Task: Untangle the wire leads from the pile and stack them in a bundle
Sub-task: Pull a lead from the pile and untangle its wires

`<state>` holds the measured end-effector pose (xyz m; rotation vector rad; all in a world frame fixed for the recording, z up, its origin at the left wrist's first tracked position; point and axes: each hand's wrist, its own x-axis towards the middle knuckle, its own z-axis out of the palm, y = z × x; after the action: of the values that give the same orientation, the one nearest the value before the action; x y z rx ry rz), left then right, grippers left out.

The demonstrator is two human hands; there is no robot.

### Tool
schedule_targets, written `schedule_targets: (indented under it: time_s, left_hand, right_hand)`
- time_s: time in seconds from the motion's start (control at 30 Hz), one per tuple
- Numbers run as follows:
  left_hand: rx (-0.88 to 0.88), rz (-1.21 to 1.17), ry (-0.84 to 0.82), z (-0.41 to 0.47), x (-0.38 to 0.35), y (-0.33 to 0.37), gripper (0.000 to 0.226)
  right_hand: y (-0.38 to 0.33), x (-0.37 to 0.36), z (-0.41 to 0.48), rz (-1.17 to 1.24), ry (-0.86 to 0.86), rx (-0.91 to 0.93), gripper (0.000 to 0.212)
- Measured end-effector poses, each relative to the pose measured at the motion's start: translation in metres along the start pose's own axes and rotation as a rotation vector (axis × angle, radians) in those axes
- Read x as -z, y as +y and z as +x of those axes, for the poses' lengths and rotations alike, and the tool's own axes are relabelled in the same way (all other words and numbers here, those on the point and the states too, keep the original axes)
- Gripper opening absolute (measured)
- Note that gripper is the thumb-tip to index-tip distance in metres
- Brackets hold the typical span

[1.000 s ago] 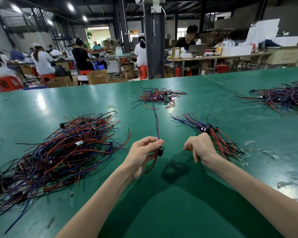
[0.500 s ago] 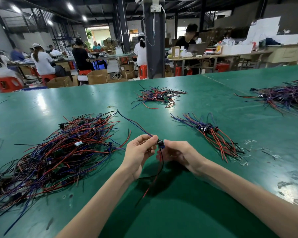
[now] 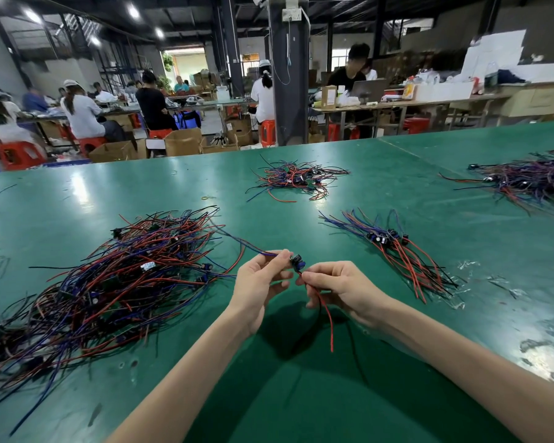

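One wire lead (image 3: 296, 263) hangs between both hands above the green tabletop (image 3: 397, 174). The left hand (image 3: 261, 289) pinches its blue strand, which trails toward 10 o'clock and the tangled pile (image 3: 119, 282). The right hand (image 3: 343, 287) pinches the red strand (a black one hangs alongside), dropping toward 6 o'clock. The bundle (image 3: 394, 247) lies at 2 o'clock from the right hand.

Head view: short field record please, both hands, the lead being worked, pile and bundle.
left hand: pinches the blue wires of the wire lead
right hand: pinches its red and black wires
wire lead: held above the green table, blue wires run toward the tangled pile
tangled pile: left of the hands
bundle: right of the hands, wires roughly aligned
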<state>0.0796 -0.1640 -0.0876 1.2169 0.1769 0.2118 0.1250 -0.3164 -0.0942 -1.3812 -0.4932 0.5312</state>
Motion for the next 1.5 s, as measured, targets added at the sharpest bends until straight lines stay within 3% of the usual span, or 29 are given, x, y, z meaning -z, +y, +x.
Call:
schedule_targets:
  time_s: [0.27,0.53,0.87,1.0,1.3,1.5]
  left_hand:
    - [0.048,0.109,-0.079,0.000,0.001,-0.008,0.005]
    - [-0.052,0.156,-0.027,0.001,0.002,-0.012,0.007]
    - [-0.260,0.382,-0.096,-0.004,-0.005,-0.014,0.018]
    - [-0.222,0.275,-0.101,-0.003,-0.005,-0.014,0.009]
    - [-0.095,0.230,-0.111,0.003,0.004,-0.015,0.011]
    - [-0.001,0.203,-0.118,0.004,0.006,-0.017,0.020]
  right_hand:
    - [0.001,0.002,-0.001,-0.141,0.026,0.006,0.011]
    - [-0.006,0.006,0.000,-0.176,-0.015,-0.140,0.011]
    - [-0.007,0.009,0.001,-0.243,0.068,-0.179,0.019]
    - [-0.007,0.009,0.003,-0.192,0.077,-0.157,0.016]
    - [-0.001,0.000,0.002,-0.231,0.030,-0.109,0.014]
    - [-0.001,-0.002,0.001,-0.240,0.088,-0.064,0.012]
